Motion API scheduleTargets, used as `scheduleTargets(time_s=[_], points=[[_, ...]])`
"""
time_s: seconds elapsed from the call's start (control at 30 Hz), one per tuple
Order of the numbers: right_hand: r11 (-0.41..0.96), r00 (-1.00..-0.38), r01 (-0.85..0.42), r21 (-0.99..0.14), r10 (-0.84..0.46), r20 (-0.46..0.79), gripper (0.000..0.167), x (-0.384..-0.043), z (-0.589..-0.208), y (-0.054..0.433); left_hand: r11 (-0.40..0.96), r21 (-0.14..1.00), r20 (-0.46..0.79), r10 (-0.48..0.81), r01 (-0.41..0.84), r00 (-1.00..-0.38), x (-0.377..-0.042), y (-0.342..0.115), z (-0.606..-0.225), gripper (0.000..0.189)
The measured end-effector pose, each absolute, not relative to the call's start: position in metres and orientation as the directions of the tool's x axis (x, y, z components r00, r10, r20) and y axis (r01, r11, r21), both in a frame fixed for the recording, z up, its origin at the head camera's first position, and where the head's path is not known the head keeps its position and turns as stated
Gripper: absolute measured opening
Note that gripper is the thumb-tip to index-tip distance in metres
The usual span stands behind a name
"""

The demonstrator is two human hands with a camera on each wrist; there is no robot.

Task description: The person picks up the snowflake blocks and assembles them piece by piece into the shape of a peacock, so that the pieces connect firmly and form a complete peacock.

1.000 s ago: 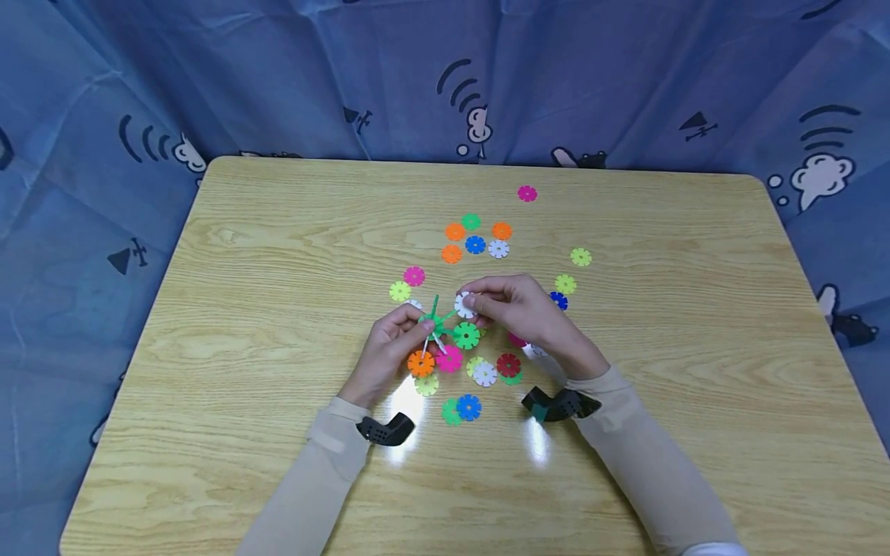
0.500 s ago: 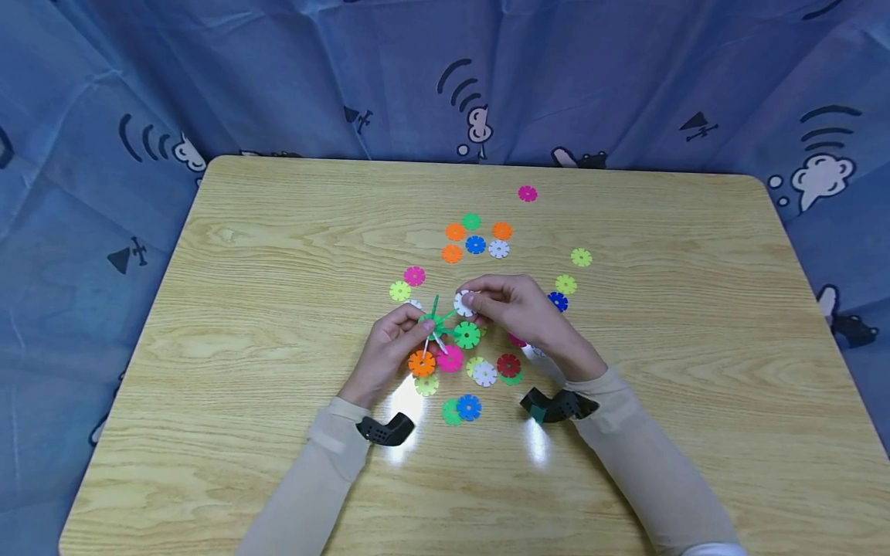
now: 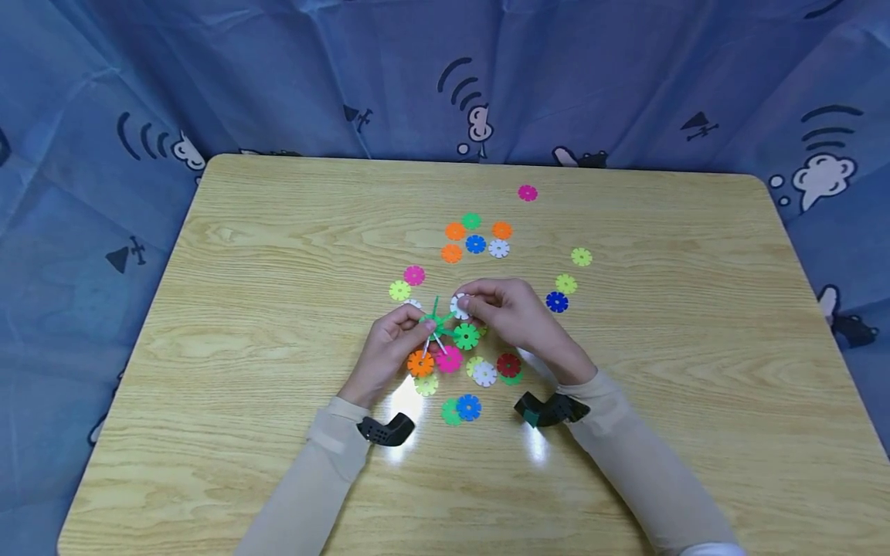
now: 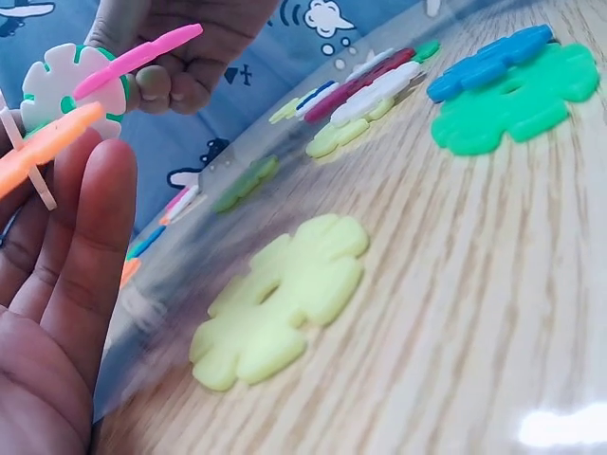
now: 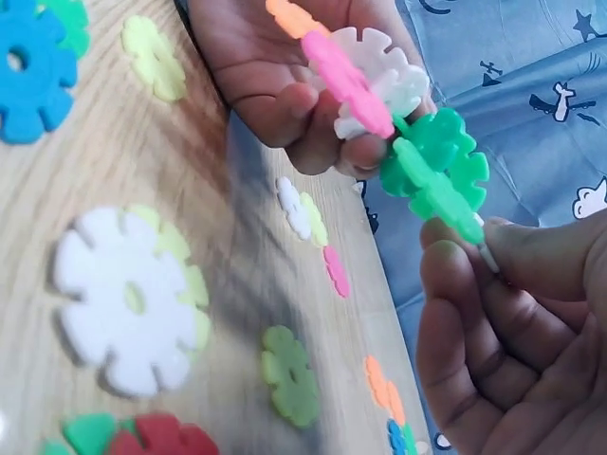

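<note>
My left hand (image 3: pixel 389 347) pinches a cluster of interlocked notched plastic discs around its green middle (image 3: pixel 436 327). Joined to it are an orange disc (image 4: pixel 52 147), a pink disc (image 5: pixel 349 83) and white discs (image 5: pixel 389 81). Green discs (image 5: pixel 436 180) stick out towards the right hand. Between thumb and fingers, my right hand (image 3: pixel 518 316) grips a white disc (image 3: pixel 457 306). In the right wrist view this disc (image 5: pixel 487 256) shows edge-on at the tip of a green disc and seems to touch it. The fingers cover much of it.
Loose notched discs lie about the wooden table (image 3: pixel 278 255). Near the hands are a blue disc (image 3: pixel 469 407) over a green one, a red disc (image 3: pixel 508 365) and a yellow disc (image 4: pixel 280 303). Farther back lie orange (image 3: pixel 502 231) and magenta discs (image 3: pixel 528 193). A blue curtain (image 3: pixel 417 77) hangs behind.
The right hand has shifted slightly left with the white disc, closer to the cluster, baring more of the dark blue disc behind it. The left hand stays nearly still.
</note>
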State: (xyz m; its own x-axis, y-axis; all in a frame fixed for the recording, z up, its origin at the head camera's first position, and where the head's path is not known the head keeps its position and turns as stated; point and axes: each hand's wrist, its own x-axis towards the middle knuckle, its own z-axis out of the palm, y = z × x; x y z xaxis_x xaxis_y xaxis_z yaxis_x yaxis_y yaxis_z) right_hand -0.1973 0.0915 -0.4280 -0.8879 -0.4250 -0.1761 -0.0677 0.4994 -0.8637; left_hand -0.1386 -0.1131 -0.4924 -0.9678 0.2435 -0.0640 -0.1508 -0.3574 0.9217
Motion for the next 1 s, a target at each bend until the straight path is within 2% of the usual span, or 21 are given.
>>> scheduleTargets(time_s=[0.37,0.57,0.7,0.87,1.0], points=[[0.445,-0.869,-0.008,-0.895,-0.447,-0.214,0.026,-0.201,-0.431,0.094,-0.359,0.919,-0.067,0.26,-0.16,-0.963,-0.139,-0.115,-0.492,0.013],[0.406,-0.882,0.022,-0.914,-0.423,-0.209,0.037,-0.212,-0.431,0.108,-0.383,0.906,-0.086,0.252,-0.181,-0.964,-0.14,-0.115,-0.492,0.012],[0.516,-0.924,-0.015,-0.857,-0.334,-0.185,0.034,-0.227,-0.43,0.126,-0.394,0.9,-0.087,0.258,-0.187,-0.962,-0.14,-0.114,-0.492,0.011],[0.717,-0.96,-0.109,-0.688,-0.256,-0.116,0.03,-0.255,-0.431,0.142,-0.401,0.896,-0.086,0.263,-0.19,-0.961,-0.14,-0.113,-0.492,0.01],[0.823,-0.951,-0.078,-0.563,-0.23,-0.204,0.037,-0.275,-0.432,0.14,-0.389,0.902,-0.088,0.255,-0.186,-0.963,-0.139,-0.114,-0.493,0.008]])
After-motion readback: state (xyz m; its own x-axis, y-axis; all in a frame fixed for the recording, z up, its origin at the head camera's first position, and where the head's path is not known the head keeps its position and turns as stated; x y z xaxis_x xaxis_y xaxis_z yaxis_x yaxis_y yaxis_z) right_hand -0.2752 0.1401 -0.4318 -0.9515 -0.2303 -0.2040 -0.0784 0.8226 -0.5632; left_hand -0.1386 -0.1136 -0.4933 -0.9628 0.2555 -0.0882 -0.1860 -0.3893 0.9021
